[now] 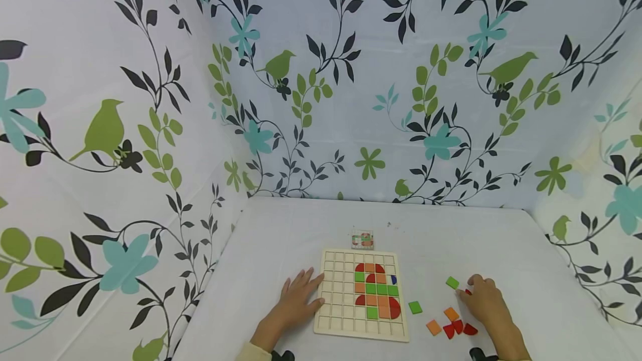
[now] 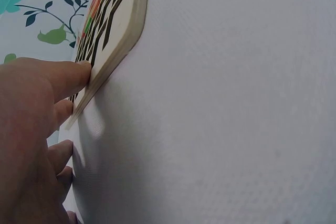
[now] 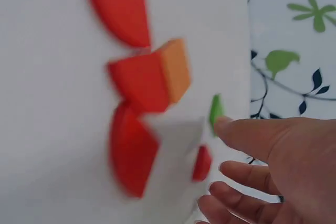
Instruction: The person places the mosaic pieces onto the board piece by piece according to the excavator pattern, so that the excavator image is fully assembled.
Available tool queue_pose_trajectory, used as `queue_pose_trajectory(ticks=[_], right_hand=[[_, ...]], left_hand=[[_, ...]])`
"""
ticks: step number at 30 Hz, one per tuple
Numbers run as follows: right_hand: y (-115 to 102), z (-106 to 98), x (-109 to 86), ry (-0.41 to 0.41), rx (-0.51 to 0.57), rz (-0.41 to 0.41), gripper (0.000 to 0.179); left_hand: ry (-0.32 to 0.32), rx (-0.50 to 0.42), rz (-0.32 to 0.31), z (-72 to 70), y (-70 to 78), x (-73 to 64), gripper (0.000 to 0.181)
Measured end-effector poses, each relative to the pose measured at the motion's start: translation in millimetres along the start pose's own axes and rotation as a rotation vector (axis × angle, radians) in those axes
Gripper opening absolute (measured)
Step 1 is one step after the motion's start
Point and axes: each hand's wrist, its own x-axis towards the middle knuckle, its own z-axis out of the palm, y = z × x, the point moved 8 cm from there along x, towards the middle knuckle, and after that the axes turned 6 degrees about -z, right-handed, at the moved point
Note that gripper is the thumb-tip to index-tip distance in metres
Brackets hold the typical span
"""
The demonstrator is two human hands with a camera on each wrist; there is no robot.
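A wooden grid board (image 1: 337, 312) lies on the table, its right part filled with red, orange and green pieces and one blue piece (image 1: 393, 279). Along the board's left side rests my left hand (image 1: 295, 304), the thumb touching the rim, as the left wrist view also shows. My right hand (image 1: 485, 302) is low over the table right of the board, fingers loosely bent and apart from the thumb. Close by its fingertips lie a red piece (image 3: 201, 163), partly covered in the head view, and a green square tile (image 1: 452, 282). Nothing appears held in it.
Between board and right hand are another green tile (image 1: 414, 307), orange tiles (image 1: 433, 327) and red quarter-round pieces (image 1: 470, 329). A small clear holder (image 1: 363, 240) with a coloured pattern is behind the board. Patterned cloth (image 1: 321, 127) hangs beyond the table.
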Motion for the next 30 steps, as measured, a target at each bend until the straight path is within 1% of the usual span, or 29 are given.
queue_pose_trajectory(ticks=[2, 5, 13, 17, 21, 24, 27, 30], right_hand=[[11, 3, 0.3, 0.011, 0.007, 0.012, 0.038], [16, 5, 1.7, 0.030, 0.021, -0.006, 0.030], [12, 5, 1.7, 0.012, 0.099, 0.000, 0.027], [4, 6, 0.3, 0.027, 0.111, -0.034, 0.020], [-6, 12, -3.5, -0.026, 0.134, -0.094, 0.019], [-10, 17, -7.2, -0.069, 0.159, -0.102, 0.024], [-11, 17, -10.4, -0.088, 0.158, -0.111, 0.030], [-11, 17, -12.6, -0.097, 0.156, -0.135, 0.028]], left_hand=[[-0.005, 0.010, -0.003, -3.4, 3.1, -2.0, 0.063], [-0.009, 0.024, -0.008, -4.2, 3.6, -2.7, 0.063], [-0.016, 0.016, -0.006, -1.0, 2.0, -1.2, 0.063], [-0.010, 0.028, -0.002, -1.5, 1.9, -0.9, 0.063], [-0.008, 0.029, 0.001, -2.4, 2.8, -1.3, 0.064], [-0.011, 0.029, 0.000, -1.8, 3.4, -2.0, 0.063], [-0.006, 0.030, 0.005, -1.7, 3.8, -2.0, 0.063], [-0.004, 0.030, 0.007, -1.3, 4.0, -1.8, 0.063]])
